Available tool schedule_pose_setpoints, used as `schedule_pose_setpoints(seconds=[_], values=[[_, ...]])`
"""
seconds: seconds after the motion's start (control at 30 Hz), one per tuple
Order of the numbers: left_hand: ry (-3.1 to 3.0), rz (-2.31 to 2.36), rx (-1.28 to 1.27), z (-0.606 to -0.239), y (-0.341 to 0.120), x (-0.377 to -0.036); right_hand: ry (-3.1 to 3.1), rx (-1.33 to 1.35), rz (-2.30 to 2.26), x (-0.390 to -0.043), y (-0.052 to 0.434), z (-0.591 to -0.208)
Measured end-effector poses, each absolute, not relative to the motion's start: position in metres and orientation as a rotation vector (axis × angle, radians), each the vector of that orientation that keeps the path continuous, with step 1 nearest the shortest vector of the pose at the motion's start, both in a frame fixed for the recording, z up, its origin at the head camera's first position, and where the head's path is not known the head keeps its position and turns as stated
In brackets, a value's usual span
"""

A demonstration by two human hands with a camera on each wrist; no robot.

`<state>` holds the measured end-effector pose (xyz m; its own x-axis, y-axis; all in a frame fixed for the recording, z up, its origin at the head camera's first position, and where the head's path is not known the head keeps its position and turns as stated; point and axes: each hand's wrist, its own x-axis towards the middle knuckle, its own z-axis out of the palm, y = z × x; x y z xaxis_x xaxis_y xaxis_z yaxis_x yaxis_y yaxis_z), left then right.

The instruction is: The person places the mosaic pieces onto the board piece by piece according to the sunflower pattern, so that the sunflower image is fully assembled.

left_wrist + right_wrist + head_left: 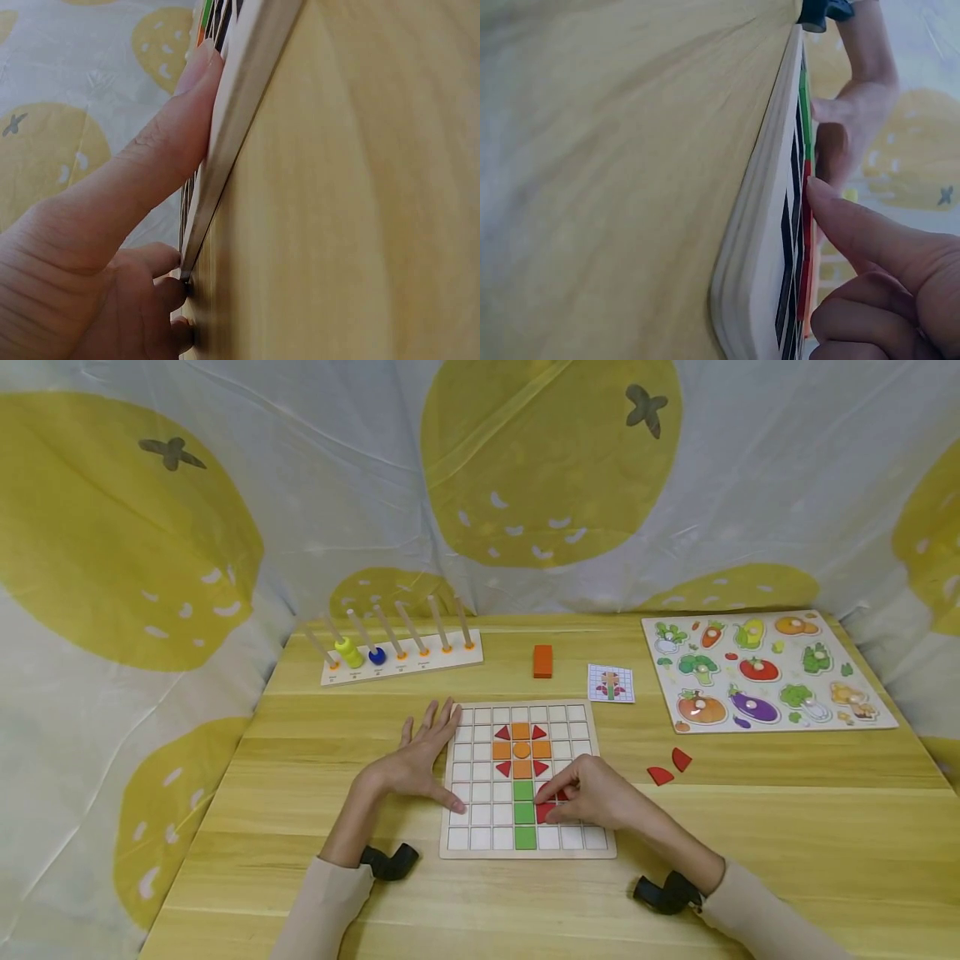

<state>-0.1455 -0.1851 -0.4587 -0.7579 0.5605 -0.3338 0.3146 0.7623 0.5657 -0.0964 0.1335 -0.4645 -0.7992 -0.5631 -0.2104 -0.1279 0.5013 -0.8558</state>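
My left hand (pixel 417 762) lies flat, fingers straight and spread, on the left edge of the grid board (pixel 525 853), steadying it on the wooden table (pixel 750 827); in the left wrist view the thumb (pixel 169 142) presses along the board's rim. My right hand (pixel 592 793) has its fingers curled, pinching a red piece (pixel 545 812) in a cell just right of the green stem (pixel 525 814), below the orange and red flower (pixel 521 749) already laid. I judge the step in hand to be seating this red leaf piece; the next move calls for turning it square to its cell and pressing it level, checked against the pattern card (pixel 611 682) beyond the board. Two more red pieces (pixel 670 767) lie on the table to the right, near the vegetable puzzle (pixel 765 670); an orange block (pixel 543 661) and a peg rack (pixel 401 656) stand farther back. My fingers hide the red piece's full shape, and both wrist views show the board edge-on, so its cells cannot be read there.
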Motion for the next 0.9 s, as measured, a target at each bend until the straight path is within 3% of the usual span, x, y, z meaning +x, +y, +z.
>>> schedule_pose_setpoints(seconds=[0.57, 0.9], values=[[2.468, 0.66, 0.661, -0.458, -0.184, -0.147, 2.259, -0.526, -1.264, -0.098, 0.141, -0.46], [2.464, 0.666, 0.665, -0.459, -0.185, -0.146, 2.459, -0.293, -1.231, -0.099, 0.216, -0.453]])
